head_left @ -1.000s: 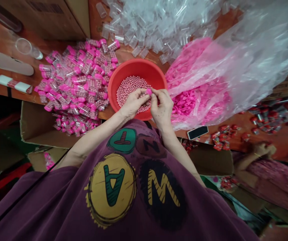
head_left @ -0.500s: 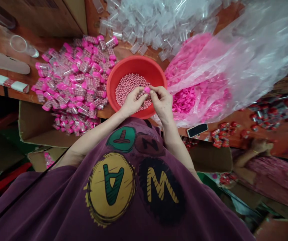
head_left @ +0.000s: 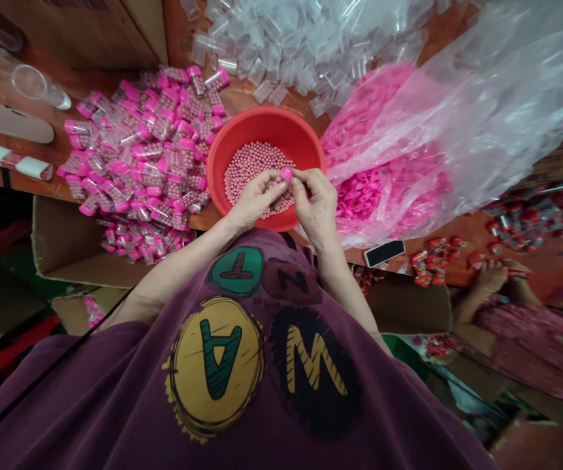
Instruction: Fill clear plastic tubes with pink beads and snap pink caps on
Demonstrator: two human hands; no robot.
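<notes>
Over the near rim of a red bowl (head_left: 242, 130) of small pink balls (head_left: 252, 166), both my hands meet. My left hand (head_left: 255, 201) is closed around a small clear tube, mostly hidden by its fingers. My right hand (head_left: 315, 202) pinches a pink cap (head_left: 286, 174) at the tube's top end. The fingertips of both hands touch around the cap.
A heap of pink-capped filled tubes (head_left: 139, 156) lies left of the bowl. Empty clear tubes (head_left: 281, 46) are piled behind it. A plastic bag of pink caps (head_left: 379, 176) lies right. A phone (head_left: 385, 252) sits at the table edge. Another person's hand (head_left: 490, 277) works among red items at right.
My hands have stayed together at the bowl's near rim, fingers shifting slightly on the cap. The other person's hand at right moved a little.
</notes>
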